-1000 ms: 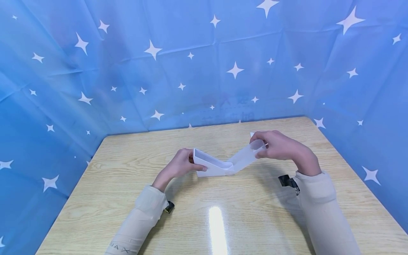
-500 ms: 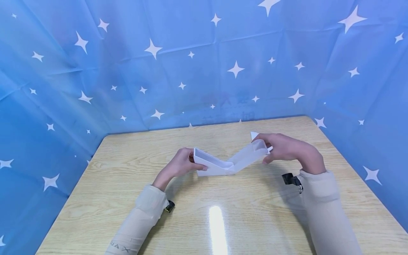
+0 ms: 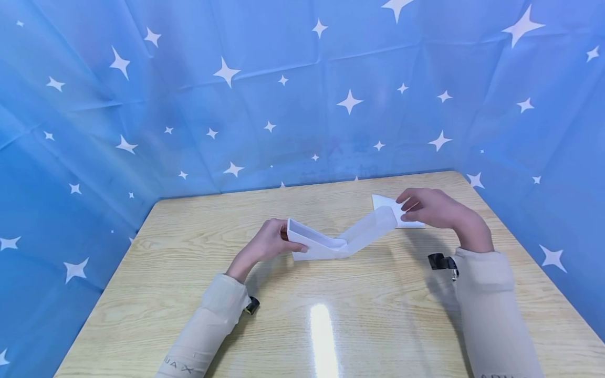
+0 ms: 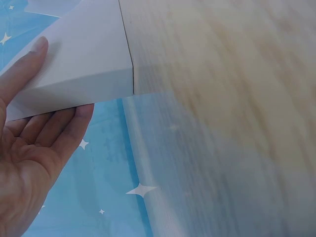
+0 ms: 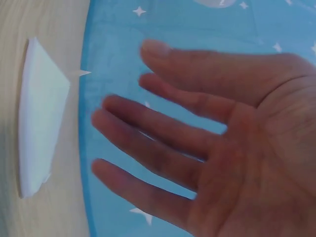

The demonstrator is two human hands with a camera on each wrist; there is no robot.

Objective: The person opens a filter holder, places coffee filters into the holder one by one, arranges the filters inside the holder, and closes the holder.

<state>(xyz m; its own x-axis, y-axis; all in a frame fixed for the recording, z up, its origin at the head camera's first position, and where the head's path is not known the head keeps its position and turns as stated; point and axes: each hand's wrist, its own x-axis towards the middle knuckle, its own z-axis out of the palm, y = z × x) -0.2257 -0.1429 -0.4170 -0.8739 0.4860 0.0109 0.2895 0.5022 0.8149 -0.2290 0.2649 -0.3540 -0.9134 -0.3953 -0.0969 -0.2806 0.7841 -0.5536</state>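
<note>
My left hand [image 3: 269,241] grips the end of a slim white box [image 3: 312,249], thumb on the near face and fingers behind it. In the left wrist view the thumb lies along one broad side of the box [image 4: 94,54], with the fingers under its edge. A translucent flip lid [image 3: 366,231] slants up to the right from the box's other end. Just past the lid's tip is my right hand [image 3: 430,210], fingers spread and holding nothing. Behind and below its fingertips lies a white folded piece [image 3: 411,224], like folded tissue [image 5: 42,118].
The wood-grain table [image 3: 227,315] carries everything, with a bright light reflection near the front. A blue star-patterned cloth [image 3: 264,94] hangs behind it and along both sides. Each sleeve has a small black wrist camera [image 3: 439,261] strapped on.
My right hand has let go of the lid and drawn away to the right. The lid leans slightly further right. More of the white folded piece shows. My left hand stays on the box.
</note>
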